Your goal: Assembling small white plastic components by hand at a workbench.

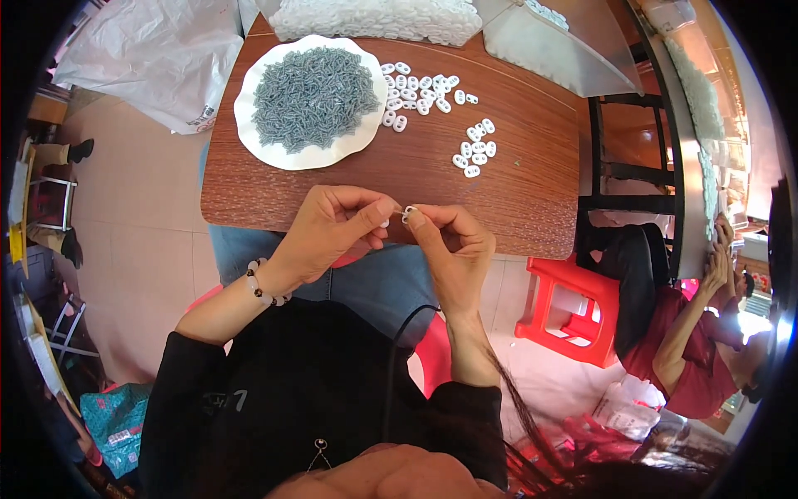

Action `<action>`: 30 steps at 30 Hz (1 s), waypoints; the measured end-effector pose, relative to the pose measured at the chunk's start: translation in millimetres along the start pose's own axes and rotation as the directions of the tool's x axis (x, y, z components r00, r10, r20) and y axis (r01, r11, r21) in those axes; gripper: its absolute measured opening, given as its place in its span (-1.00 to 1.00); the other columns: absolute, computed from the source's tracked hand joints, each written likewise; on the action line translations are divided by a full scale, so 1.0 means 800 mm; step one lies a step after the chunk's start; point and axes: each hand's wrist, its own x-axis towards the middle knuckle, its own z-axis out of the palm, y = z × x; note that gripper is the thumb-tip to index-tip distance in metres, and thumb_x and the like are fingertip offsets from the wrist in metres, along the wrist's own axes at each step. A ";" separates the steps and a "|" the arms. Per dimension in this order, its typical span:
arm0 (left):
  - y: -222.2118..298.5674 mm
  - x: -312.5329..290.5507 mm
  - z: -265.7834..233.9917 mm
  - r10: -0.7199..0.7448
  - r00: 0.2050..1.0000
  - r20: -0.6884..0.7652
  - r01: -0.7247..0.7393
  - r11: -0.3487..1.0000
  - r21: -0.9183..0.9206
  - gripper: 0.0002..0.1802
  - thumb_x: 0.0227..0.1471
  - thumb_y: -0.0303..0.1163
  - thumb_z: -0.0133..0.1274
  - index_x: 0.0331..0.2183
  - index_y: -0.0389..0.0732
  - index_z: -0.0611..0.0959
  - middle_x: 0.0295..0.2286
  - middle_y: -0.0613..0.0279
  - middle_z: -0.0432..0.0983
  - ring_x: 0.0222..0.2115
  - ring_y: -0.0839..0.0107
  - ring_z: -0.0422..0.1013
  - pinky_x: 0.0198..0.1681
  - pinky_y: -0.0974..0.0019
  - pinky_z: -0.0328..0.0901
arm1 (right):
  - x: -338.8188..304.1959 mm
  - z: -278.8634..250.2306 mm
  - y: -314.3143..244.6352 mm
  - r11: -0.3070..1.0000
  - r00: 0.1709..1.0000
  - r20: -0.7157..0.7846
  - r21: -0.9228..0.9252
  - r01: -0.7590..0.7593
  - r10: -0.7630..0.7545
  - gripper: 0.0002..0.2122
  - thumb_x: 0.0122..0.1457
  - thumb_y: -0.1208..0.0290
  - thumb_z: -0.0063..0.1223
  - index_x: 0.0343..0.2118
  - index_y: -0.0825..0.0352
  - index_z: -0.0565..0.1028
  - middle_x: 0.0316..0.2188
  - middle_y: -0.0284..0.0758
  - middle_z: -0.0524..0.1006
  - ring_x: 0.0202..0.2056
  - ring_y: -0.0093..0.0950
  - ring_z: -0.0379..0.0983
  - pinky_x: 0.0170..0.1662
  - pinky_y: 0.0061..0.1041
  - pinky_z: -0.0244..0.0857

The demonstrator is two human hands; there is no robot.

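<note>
In a pinch between thumb and fingertip, my right hand [453, 245] holds a small white oval plastic piece with two holes [407, 214] over the table's near edge. Close beside it, my left hand [341, 224] also has thumb and forefinger pressed together at the piece; what they grip is too small to make out. Ahead of my left hand stands a white scalloped plate [249, 125] heaped with small grey-blue coiled pieces that look like springs [314, 96]. Loose white oval pieces [478, 150] lie beyond my right hand, and a larger group [411, 90] lies beside the plate.
The brown wooden table [332, 195] carries clear bags of white pieces [374, 21] at its far edge. A translucent bin [557, 46] stands at the far right. On the right are a red stool [573, 312] and a person in a dark red shirt [686, 349] at another table.
</note>
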 end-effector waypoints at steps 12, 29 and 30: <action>-0.018 0.000 -0.009 0.017 1.000 -0.008 -0.018 0.993 -0.117 -0.75 0.15 -0.38 0.04 -0.17 -0.32 0.57 -0.31 0.23 0.54 -0.31 0.51 0.51 -0.30 0.48 0.44 | 0.000 0.000 -0.001 0.979 0.999 0.001 0.198 -0.039 0.039 -0.92 0.14 0.57 0.11 -0.33 0.44 0.53 -0.44 -0.35 0.55 -0.39 -0.65 0.44 -0.27 -0.69 0.29; -0.033 -0.003 0.007 0.253 0.967 -0.002 -0.252 0.966 0.064 -0.80 0.12 -0.44 0.07 -0.23 -0.35 0.58 -0.38 0.21 0.58 -0.42 0.57 0.48 -0.40 0.54 0.38 | -0.003 0.006 0.013 0.887 0.974 0.158 0.409 -0.216 0.164 -0.89 0.17 0.50 0.06 -0.31 0.44 0.50 -0.44 -0.31 0.53 -0.45 -0.60 0.40 -0.31 -0.63 0.28; -0.033 -0.003 0.008 0.264 0.964 0.026 -0.265 0.962 0.064 -0.79 0.11 -0.45 0.08 -0.22 -0.35 0.59 -0.38 0.21 0.58 -0.43 0.59 0.47 -0.40 0.54 0.37 | -0.003 0.004 0.015 0.889 0.976 0.140 0.405 -0.213 0.170 -0.90 0.17 0.50 0.05 -0.32 0.44 0.50 -0.45 -0.31 0.53 -0.46 -0.60 0.40 -0.32 -0.62 0.29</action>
